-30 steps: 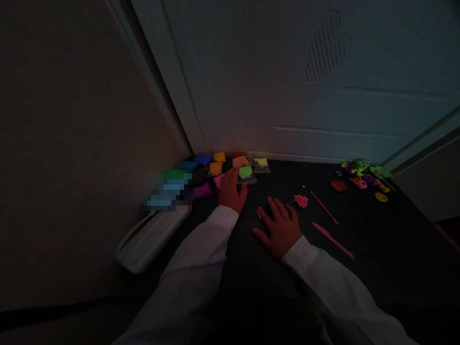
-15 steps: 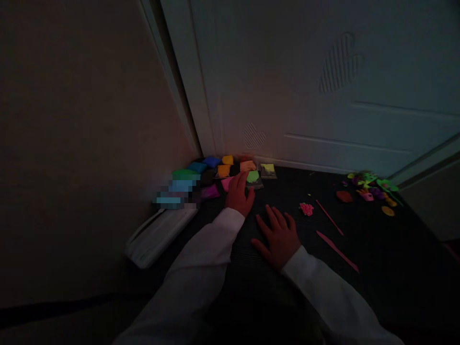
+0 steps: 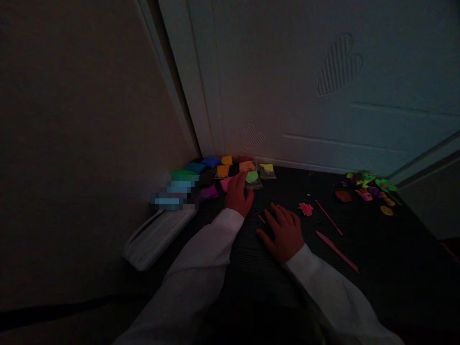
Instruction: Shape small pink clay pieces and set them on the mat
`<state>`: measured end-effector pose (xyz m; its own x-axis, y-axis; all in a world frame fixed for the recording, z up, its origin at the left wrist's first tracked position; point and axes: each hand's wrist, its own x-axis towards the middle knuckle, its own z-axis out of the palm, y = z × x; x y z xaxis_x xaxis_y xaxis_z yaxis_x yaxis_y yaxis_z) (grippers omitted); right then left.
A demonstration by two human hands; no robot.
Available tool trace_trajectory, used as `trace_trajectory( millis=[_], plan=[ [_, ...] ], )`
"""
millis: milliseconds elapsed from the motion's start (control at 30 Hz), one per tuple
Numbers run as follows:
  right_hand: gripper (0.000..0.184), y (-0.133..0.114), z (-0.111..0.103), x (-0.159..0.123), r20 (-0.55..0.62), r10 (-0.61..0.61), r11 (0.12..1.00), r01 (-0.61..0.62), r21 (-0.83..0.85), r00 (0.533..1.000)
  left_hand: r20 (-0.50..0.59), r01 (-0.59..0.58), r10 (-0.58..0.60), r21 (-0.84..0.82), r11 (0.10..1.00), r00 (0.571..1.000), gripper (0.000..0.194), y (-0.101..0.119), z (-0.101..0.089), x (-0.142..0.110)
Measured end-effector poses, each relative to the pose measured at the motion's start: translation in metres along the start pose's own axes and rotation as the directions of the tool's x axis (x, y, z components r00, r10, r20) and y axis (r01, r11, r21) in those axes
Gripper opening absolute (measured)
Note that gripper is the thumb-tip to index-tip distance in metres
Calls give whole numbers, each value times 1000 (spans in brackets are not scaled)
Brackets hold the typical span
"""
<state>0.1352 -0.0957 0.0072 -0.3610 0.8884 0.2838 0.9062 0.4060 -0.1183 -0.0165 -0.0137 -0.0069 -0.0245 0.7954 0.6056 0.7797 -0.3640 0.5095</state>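
Observation:
My left hand (image 3: 239, 195) lies over the dark table with its fingers stretched forward, beside a pink clay packet (image 3: 226, 184) and a light green clay packet (image 3: 253, 178). I see nothing held in it. My right hand (image 3: 286, 235) rests palm down on the table, fingers spread. By its fingertips lies a small thin pink strip (image 3: 262, 219), perhaps clay. To the right of that hand sit a bumpy pink clay piece (image 3: 305, 209), a thin pink stick tool (image 3: 329, 218) and a pink modelling knife (image 3: 337, 251).
Several coloured clay packets (image 3: 223, 171) line the back left, against the wall. A long whitish case (image 3: 160, 238) lies at the left. At the back right are a red-brown lump (image 3: 343, 196), a yellow disc (image 3: 387, 211) and a pile of colourful clay pieces (image 3: 370, 184).
My right hand has slid a little to the right, uncovering the small pink strip near its fingertips. My left hand stays almost where it was.

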Motion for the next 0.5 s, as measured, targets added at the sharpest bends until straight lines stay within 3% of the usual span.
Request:
trace_trajectory(
  millis=[200,500],
  plan=[
    [25,1,5,7,-29,31,996,-28,89,999,-7,3,-3,-11,1000,1000,47,0,1,0],
    [20,5,4,8,-30,31,990,-27,138,999,-11,-7,7,3,1000,1000,47,0,1,0]
  ],
)
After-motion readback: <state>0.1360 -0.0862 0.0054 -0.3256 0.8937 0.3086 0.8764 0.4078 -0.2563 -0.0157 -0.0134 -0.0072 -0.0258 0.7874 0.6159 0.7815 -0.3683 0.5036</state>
